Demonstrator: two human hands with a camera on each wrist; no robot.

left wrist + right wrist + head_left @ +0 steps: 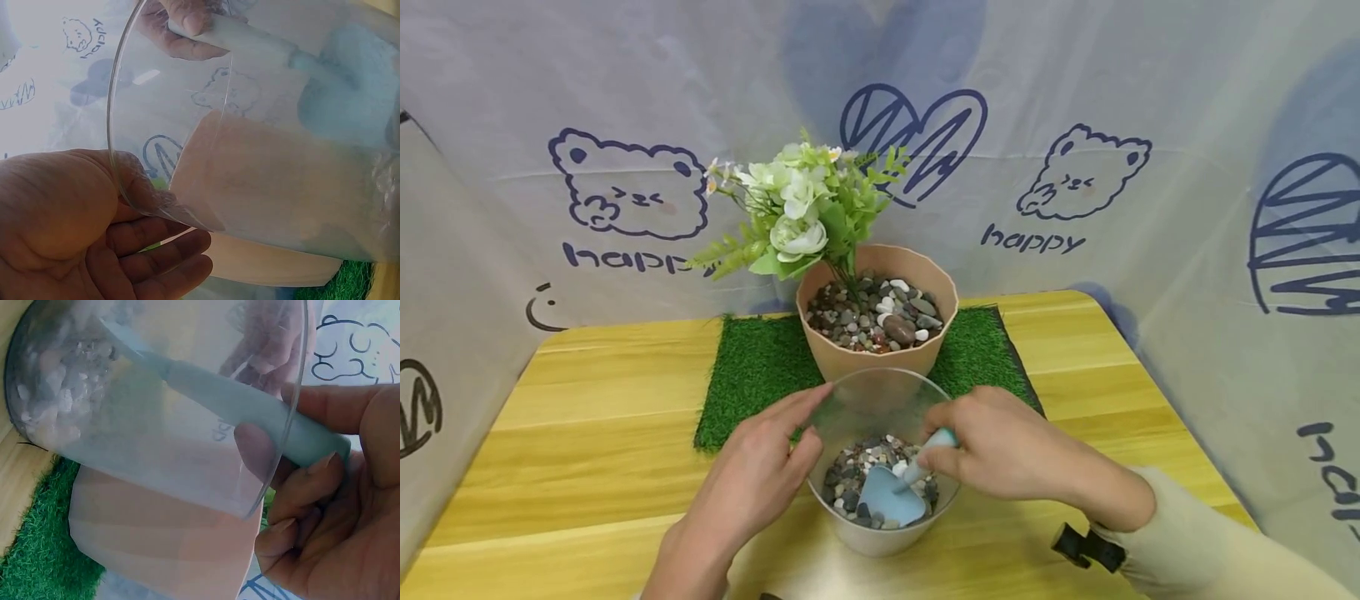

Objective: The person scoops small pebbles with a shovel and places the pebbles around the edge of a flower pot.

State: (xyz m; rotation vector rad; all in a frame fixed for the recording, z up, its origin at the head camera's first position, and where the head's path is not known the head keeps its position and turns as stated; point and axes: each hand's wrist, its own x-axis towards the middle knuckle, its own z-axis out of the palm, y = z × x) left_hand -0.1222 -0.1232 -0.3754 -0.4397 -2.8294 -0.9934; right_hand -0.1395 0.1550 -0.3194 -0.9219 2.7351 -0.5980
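On the table [602, 433], count stands at one green mat [748, 375] toward the far edge, one peach planter [835, 362] on it, one flower bunch [801, 212] in the planter, and one clear container [880, 540] nearer the near edge. At the container: one left hand [760, 467], one right hand [992, 450], one trowel [889, 497]. Pebbles [850, 471] form two lots, one per vessel, too numerous to tally individually; the backdrop [752, 50] beyond the far edge bears two bear drawings [632, 196].
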